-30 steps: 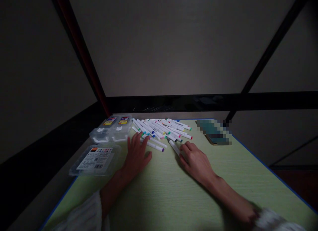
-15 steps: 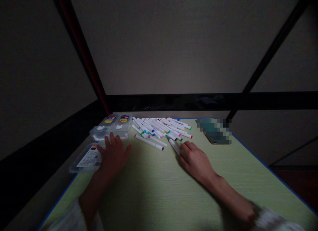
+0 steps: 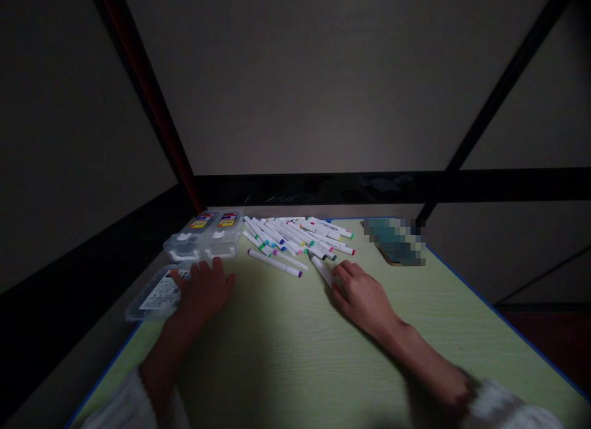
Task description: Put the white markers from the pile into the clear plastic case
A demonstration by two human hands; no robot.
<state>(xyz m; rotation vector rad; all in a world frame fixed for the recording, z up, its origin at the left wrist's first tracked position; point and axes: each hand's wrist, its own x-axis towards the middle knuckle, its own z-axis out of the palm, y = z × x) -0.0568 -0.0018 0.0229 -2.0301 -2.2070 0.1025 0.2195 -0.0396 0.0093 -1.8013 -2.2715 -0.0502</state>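
A pile of white markers (image 3: 295, 235) with coloured ends lies at the back middle of the table. In my right hand (image 3: 364, 296) is a white marker (image 3: 322, 270), its far end pointing at the pile. My left hand (image 3: 203, 292) has its fingers spread and covers the right part of a clear plastic case (image 3: 159, 293) with a white label; whether it presses on the case I cannot tell. Just in front of the pile, a marker with purple ends (image 3: 274, 263) lies apart.
Two clear plastic cases (image 3: 221, 241) with yellow and red labels stand at the back left. A phone-like flat thing (image 3: 394, 241), partly blurred, lies at the back right. The pale green table (image 3: 295, 355) has a blue edge, with a wall (image 3: 314, 96) behind it.
My left hand has drawn back slightly towards me and to the left. The right hand keeps its hold on the marker. The whole view has shifted a little.
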